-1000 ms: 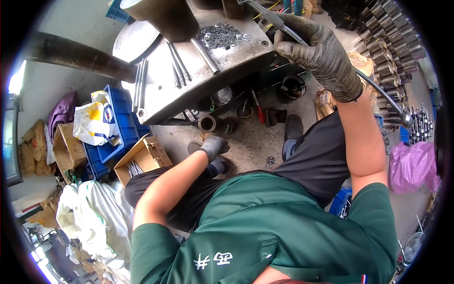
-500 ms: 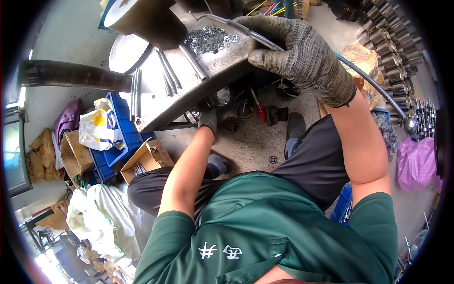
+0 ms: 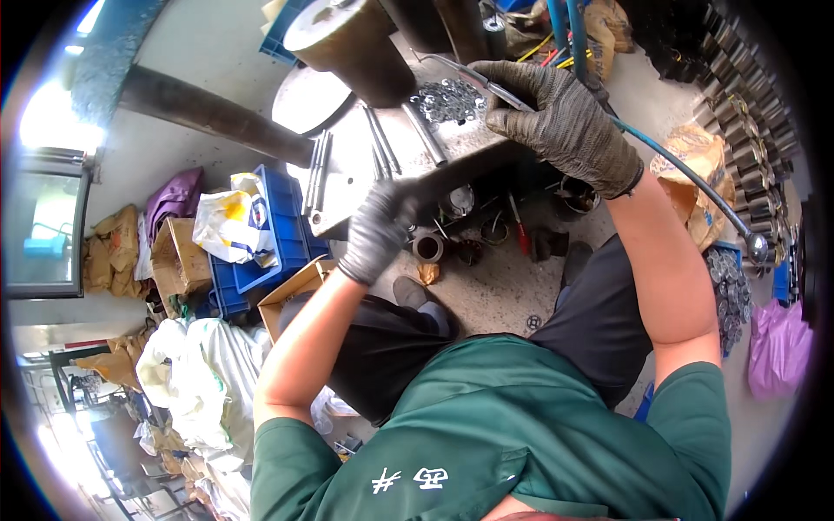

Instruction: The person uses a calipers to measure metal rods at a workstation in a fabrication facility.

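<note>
My right hand (image 3: 565,130), in a grey knitted glove, is closed round a welding torch (image 3: 473,76) with a thin bent neck that points left above the table. Along the front edge of the metal table (image 3: 347,184) is my left hand (image 3: 375,234), gloved too. Motion smears its fingers, so I cannot make out whether they hold anything. Several thin metal rods (image 3: 318,172) lie at the table's left side, and more rods (image 3: 380,143) lie beside a thicker tube (image 3: 426,137). Small metal rings (image 3: 447,102) are heaped farther back.
A large steel cylinder (image 3: 369,61) stands on the table by a round plate (image 3: 304,97). Blue crates (image 3: 287,204) and white sacks (image 3: 213,369) are at the left. Teal hose (image 3: 669,161) runs out past my right forearm. Stacked metal cups (image 3: 738,113) line the right.
My left hand has risen from below the table to its front edge. My right hand still grips the torch. The whole view has shifted, with the table now farther right.
</note>
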`<action>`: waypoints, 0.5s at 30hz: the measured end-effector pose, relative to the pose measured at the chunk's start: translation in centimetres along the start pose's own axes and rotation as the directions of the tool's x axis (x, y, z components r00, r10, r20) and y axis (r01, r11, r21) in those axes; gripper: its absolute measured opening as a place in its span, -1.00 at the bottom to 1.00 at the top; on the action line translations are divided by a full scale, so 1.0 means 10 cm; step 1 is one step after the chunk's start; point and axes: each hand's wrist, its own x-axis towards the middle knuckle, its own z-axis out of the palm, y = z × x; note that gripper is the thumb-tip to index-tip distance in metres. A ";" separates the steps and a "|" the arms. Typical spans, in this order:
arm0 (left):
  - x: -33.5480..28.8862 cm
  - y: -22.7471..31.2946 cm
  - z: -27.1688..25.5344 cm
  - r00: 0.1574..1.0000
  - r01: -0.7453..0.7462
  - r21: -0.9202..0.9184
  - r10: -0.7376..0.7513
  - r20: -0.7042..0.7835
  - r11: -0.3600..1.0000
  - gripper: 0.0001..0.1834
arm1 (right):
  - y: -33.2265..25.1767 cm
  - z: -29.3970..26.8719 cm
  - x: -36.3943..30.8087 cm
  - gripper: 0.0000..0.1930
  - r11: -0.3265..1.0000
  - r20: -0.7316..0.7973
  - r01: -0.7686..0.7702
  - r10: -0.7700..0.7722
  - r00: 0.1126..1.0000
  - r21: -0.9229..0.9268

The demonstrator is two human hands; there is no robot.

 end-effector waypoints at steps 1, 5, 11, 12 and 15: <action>0.14 -0.05 -0.12 0.994 0.008 -0.099 -0.019 -0.108 0.995 -0.78 | 0.02 0.03 0.04 -0.46 1.000 0.004 0.004 -0.004 1.000 0.008; 0.67 -0.20 -0.50 0.946 0.272 0.234 -0.216 -0.240 0.933 -0.63 | 0.07 0.13 0.17 -0.46 0.994 0.033 -0.083 0.081 0.996 0.072; 0.76 -0.18 -0.63 0.915 0.400 0.368 -0.345 -0.208 0.839 -0.49 | 0.12 0.11 0.12 -0.47 0.976 0.081 -0.216 0.214 0.973 0.013; 0.74 -0.19 -0.66 0.910 0.412 0.406 -0.348 -0.224 0.816 -0.49 | 0.10 0.10 0.11 -0.47 0.975 0.075 -0.224 0.223 0.972 -0.003; 0.72 -0.28 -0.68 0.912 0.408 0.451 -0.328 -0.247 0.794 -0.48 | 0.24 0.11 0.06 -0.47 0.984 0.043 -0.170 0.173 0.984 -0.053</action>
